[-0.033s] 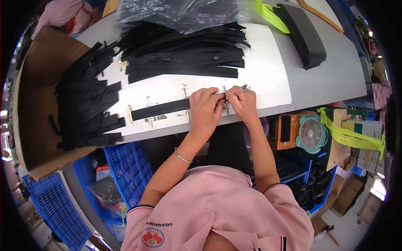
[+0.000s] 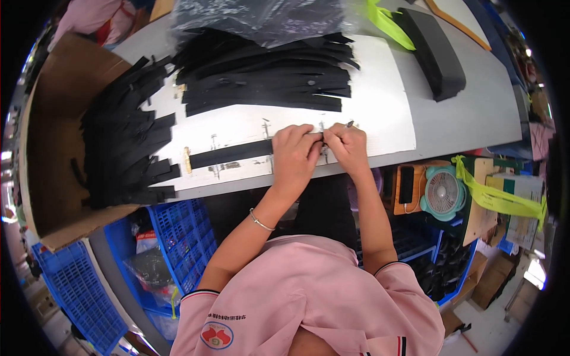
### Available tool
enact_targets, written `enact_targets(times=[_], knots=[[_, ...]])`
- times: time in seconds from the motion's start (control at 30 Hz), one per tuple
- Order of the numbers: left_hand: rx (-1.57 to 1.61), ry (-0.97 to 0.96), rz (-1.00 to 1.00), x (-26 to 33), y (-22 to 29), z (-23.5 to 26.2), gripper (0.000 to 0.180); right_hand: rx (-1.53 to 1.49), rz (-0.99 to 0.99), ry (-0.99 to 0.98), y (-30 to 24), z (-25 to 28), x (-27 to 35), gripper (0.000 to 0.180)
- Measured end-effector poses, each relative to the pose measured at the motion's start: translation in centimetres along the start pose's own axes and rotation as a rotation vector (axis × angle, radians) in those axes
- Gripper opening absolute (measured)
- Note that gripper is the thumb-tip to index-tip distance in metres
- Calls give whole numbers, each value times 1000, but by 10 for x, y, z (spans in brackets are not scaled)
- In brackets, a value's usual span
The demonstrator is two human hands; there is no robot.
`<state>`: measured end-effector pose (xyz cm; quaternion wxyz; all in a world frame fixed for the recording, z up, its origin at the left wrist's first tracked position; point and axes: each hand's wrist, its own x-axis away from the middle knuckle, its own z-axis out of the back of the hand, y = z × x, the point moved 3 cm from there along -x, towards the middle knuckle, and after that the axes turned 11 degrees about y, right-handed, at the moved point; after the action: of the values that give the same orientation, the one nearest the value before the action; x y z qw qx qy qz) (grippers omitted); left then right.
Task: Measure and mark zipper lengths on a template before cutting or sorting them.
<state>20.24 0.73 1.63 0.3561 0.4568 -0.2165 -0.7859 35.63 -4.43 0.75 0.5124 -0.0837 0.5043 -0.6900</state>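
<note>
A black fabric strip (image 2: 231,154) lies flat along the near part of a white board (image 2: 386,101) that bears dark marks. My left hand (image 2: 294,154) is over the strip's right part, its fingers bent and pressing the strip down. Beside it, my right hand (image 2: 349,148) is closed around a thin pen (image 2: 350,124), whose dark end pokes out above the fingers. The thumb and fingertips of both hands almost meet at the strip's right end, which they largely hide. Where the pen's tip touches cannot be seen.
A pile of black strips (image 2: 267,89) lies beyond my hands, under clear plastic (image 2: 255,21). More strips (image 2: 127,130) spill from a cardboard box (image 2: 50,113) at left. A black padded block (image 2: 433,56) lies at far right. Below the table are blue crates (image 2: 184,237) and a fan (image 2: 442,191).
The whole picture has shifted slightly to the right. My hands keep the same grip and place on the strip.
</note>
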Motion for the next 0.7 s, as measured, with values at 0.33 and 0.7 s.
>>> enact_targets(times=[0.33, 0.7], knots=[[-158, -234, 43, 10, -1, 9, 40, -316, -288, 239, 1, 17, 14, 22], [-35, -209, 51, -53, -57, 20, 41, -302, -478, 236, 1, 11, 6, 17]])
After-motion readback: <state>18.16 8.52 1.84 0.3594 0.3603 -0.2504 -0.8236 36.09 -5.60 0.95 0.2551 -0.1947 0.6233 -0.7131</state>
